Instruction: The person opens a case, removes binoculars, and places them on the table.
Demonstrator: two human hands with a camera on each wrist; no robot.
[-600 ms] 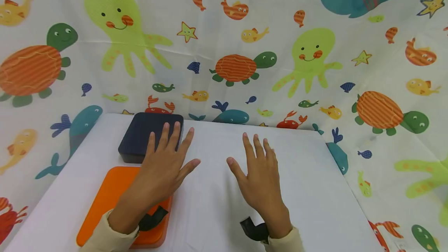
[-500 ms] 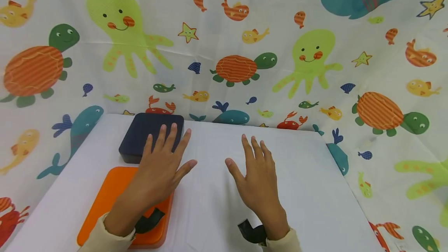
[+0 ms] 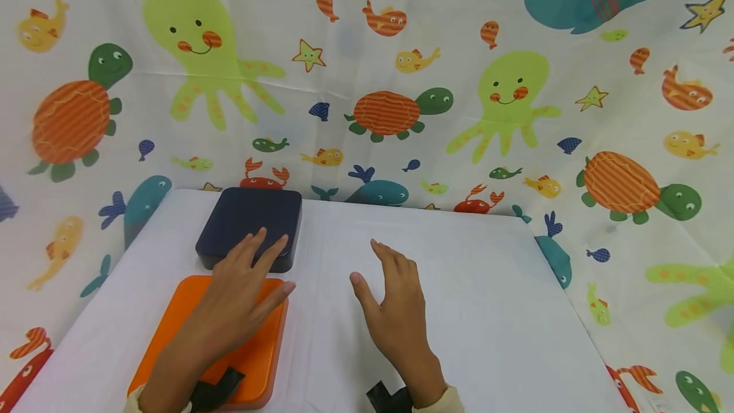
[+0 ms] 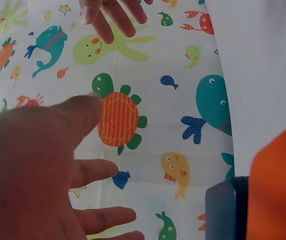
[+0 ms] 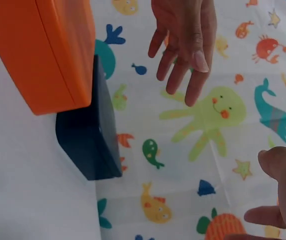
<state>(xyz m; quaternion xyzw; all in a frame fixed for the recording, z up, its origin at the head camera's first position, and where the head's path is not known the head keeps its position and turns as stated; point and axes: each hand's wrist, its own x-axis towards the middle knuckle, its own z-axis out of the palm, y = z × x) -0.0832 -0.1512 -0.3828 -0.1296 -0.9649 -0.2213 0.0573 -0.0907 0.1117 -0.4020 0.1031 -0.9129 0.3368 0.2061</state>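
My left hand (image 3: 259, 268) is stretched out with straight fingers over the far end of an orange box (image 3: 185, 314), its fingertips above the near edge of a dark navy box (image 3: 249, 218). The right wrist view shows this left hand (image 5: 188, 45) lifted clear of the orange box (image 5: 48, 50) and the navy box (image 5: 88, 140). My right hand (image 3: 374, 268) hovers over the white table (image 3: 493, 311) with loosely bent fingers, holding nothing. In the left wrist view, the left hand (image 4: 33, 165) is spread near the orange box (image 4: 278, 190).
The two boxes lie end to end at the table's left side, the navy one behind. A sea-animal printed cloth (image 3: 504, 94) walls in the table at the back and both sides. Dark straps sit on both wrists.
Both hands have drawn back toward me. The left hand's fingers slid off the navy box top to its near edge, and the right hand's fingers have bent a little.
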